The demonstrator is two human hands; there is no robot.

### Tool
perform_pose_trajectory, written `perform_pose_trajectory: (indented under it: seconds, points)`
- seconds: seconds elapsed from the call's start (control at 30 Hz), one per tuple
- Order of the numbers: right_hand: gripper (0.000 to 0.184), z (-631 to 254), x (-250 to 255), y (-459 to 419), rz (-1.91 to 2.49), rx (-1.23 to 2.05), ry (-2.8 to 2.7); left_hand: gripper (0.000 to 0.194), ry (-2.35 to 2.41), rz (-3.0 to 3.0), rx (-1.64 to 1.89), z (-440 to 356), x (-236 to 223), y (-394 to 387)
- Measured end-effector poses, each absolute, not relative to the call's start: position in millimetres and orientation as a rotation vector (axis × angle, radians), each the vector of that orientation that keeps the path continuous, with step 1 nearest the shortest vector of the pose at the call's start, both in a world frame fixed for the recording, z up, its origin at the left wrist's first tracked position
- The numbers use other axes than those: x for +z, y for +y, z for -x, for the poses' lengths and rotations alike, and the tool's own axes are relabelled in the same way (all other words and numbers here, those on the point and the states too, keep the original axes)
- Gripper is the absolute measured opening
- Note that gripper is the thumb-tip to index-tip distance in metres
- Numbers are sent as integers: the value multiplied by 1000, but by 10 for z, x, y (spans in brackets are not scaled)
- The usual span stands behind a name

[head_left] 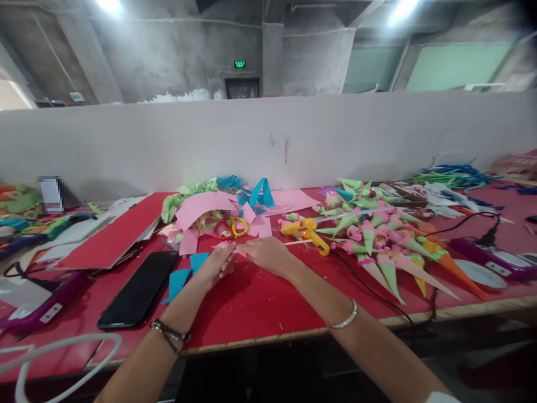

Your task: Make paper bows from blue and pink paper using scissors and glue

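My left hand and my right hand meet over the red table. Both have their fingers closed on a small piece of pink paper, partly hidden by the fingers. Just beyond them lie a yellow ring-shaped handle and a red one, perhaps scissors, among pink paper sheets. Right of my right hand rests a yellow glue gun, with a thin white stick beside it. Blue paper pieces lie by my left wrist.
A black phone and a red board lie left. Many paper cones are heaped right, crossed by a black cord. Purple power strips sit at both sides. A white partition stands behind the table.
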State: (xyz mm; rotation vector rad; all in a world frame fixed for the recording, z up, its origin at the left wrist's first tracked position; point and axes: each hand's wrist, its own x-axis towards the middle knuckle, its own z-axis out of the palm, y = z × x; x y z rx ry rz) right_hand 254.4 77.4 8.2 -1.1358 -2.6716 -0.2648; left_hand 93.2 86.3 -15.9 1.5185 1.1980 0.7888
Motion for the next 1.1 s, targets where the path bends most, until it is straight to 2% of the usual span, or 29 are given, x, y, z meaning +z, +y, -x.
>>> perform_pose_trajectory:
  seconds: [0.2, 0.27, 0.37, 0.47, 0.57, 0.7, 0.87, 0.97, 1.1]
  points:
    - [28, -2567, 33, 795, 1184, -97, -2593, 44, 1257, -1603, 882, -964, -131, 831]
    - [29, -2586, 17, 806, 1180, 122, -2518, 41, 1283, -1669, 955, -945, -100, 833]
    - [43, -2616, 10, 814, 1121, 533, -2387, 30, 1250, -1924, 1049, -890, -52, 853]
    - [50, -2631, 6, 814, 1051, 737, -2285, 30, 1176, -2067, 1036, -855, -38, 878]
    - [45, -2625, -4, 815, 1031, 650, -2271, 35, 1176, -1961, 1001, -871, -64, 886]
    - [30, -2604, -3, 808, 1085, 299, -2372, 38, 1185, -1815, 954, -930, -89, 857]
    - [30, -2568, 27, 780, 1330, -41, -2479, 39, 1188, -1699, 966, -983, -71, 811]
    - [29, -2569, 28, 782, 1340, 18, -2464, 40, 1191, -1715, 968, -985, -66, 810]
    - [31, -2617, 18, 805, 1131, 441, -2364, 28, 1184, -1903, 1011, -949, -43, 816]
